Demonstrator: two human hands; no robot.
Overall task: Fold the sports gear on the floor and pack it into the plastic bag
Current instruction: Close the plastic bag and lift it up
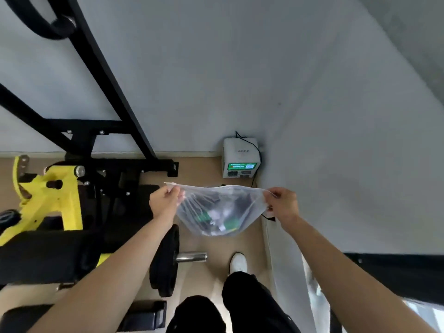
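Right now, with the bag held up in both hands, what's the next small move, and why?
Probably press shut the top edge of the plastic bag. The left hand and right hand pinch its two upper corners, the edge is pulled taut, and dark and green gear already sits inside, so packing looks done.

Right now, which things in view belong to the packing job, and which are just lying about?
Job: plastic bag, held up at both top corners; dark and green gear inside it.
Lying about: yellow machine; weight plate; white box by the wall.
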